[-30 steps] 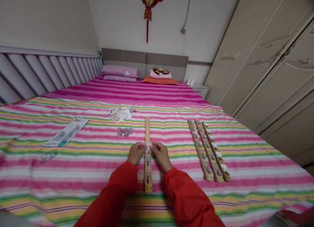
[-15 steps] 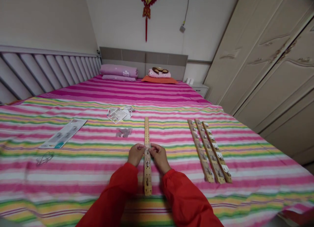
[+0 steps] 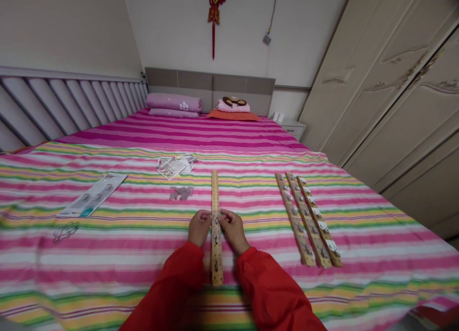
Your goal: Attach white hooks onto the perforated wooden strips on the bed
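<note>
A long wooden strip (image 3: 215, 192) lies lengthwise on the striped bedsheet in front of me, with rows of small holes along its far part. Metal hooks on clear backings, such as the near hook (image 3: 216, 264), sit on its closer half. My left hand (image 3: 199, 226) and my right hand (image 3: 232, 228) meet over the strip from either side. Their fingertips pinch the edges of a small clear-backed hook (image 3: 215, 219), which lies on or just above the wood. The fingers partly cover it, so whether it touches is unclear.
At right lie three wooden strips (image 3: 312, 221) with hooks on them. Left of my strip are a clear sheet with hooks (image 3: 181, 193), a pile of clear and white scraps (image 3: 175, 166), a hook package (image 3: 93, 195) and a crumpled clear piece (image 3: 65, 231). A railing (image 3: 71, 99) borders the left.
Both hands stay at the same spot on the strip, still pinching the hook. Its clear backing now appears flatter against the wood. The view has shifted very slightly.
</note>
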Motion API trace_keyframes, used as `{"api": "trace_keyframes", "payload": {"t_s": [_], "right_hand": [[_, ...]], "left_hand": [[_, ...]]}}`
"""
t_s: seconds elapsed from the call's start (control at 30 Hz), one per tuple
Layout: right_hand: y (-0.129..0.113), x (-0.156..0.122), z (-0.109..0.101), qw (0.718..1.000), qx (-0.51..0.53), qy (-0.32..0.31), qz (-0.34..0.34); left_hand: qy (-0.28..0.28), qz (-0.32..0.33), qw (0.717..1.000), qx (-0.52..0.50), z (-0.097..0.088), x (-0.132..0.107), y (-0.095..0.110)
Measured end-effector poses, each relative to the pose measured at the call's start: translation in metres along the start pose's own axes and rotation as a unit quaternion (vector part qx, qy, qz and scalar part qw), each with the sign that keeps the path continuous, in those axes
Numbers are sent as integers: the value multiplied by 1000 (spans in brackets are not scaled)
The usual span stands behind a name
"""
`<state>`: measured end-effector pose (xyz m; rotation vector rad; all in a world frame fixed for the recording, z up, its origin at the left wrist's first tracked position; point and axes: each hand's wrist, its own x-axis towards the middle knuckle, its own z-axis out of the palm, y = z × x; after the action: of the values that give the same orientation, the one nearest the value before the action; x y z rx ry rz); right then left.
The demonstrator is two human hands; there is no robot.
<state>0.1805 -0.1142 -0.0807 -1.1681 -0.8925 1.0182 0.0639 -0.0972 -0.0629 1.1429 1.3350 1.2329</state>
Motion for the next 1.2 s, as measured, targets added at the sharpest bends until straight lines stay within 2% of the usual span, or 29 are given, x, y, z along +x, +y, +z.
{"api": "trace_keyframes", "payload": {"t_s": [0.1, 0.2, 0.33, 0.53, 0.73, 0.9, 0.97, 1.07, 1.13, 1.2], "right_hand": [[3, -1, 0, 1000, -10, -10, -19], [2, -3, -2, 995, -70, -22, -65], [-4, -5, -6, 971, -189, -73, -127], [-2, 2, -8, 939, -282, -140, -138], [4, 6, -10, 928, -296, -173, -147], [4, 2, -17, 936, -262, -183, -149], [2, 0, -20, 941, -244, -186, -140], [-2, -2, -23, 957, -200, -171, -125], [-2, -3, -23, 971, -151, -148, -111], [0, -3, -23, 984, -96, -125, -87]], "left_hand": [[-27, 28, 999, -17, -2, -4, -1], [-56, 85, 995, 17, -6, -7, -4], [-94, 152, 980, 89, -11, -5, -10], [-166, 183, 954, 169, -15, 8, -19], [-192, 174, 945, 198, -19, 14, -19], [-172, 152, 962, 147, -19, 8, -18], [-178, 118, 970, 112, -21, 6, -16], [-202, 21, 977, 69, -31, 12, -9], [-147, 3, 986, 74, -44, 23, -3], [-19, 64, 991, 118, -60, 38, 3]]}}
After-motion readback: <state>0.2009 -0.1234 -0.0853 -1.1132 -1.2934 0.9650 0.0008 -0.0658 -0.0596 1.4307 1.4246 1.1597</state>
